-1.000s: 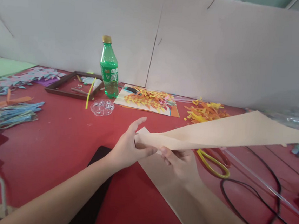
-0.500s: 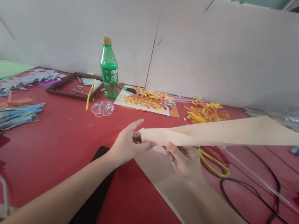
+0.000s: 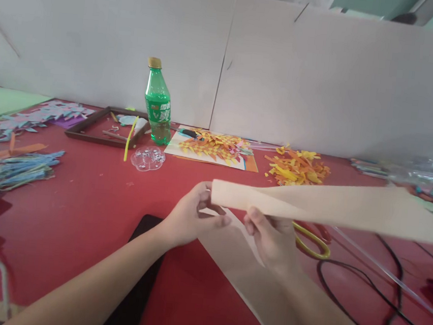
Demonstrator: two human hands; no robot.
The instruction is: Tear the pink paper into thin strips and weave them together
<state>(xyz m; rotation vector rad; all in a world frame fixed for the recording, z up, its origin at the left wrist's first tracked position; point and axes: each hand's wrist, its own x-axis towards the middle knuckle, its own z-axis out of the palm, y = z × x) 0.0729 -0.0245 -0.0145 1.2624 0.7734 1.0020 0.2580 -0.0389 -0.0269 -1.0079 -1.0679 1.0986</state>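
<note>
A long cream strip of paper (image 3: 334, 207), folded over at its left end, stretches across in front of me to the right. My right hand (image 3: 270, 236) pinches its lower edge between thumb and fingers. At the strip's left end is my left hand (image 3: 190, 218), its fingers curled round behind that end and its thumb apart, below the paper. Whether those fingertips touch the strip is hidden. Beneath both hands, another cream sheet (image 3: 243, 277) lies slanting on the red table (image 3: 91, 232). Yellow-handled scissors (image 3: 314, 243) show partly behind my right hand.
A green bottle (image 3: 158, 108) stands by the white partition (image 3: 110, 34). Orange and yellow paper scraps (image 3: 296, 167) lie at the back. A clear bead dish (image 3: 148, 159), dark frame (image 3: 96, 139), blue strips (image 3: 20, 169), black phone-like slab (image 3: 136, 277) and black cable (image 3: 359, 311) lie around.
The strip's right part has dropped lower and its left end has shifted slightly right. My left thumb has come off the paper, and its raised finger has curled in towards the end.
</note>
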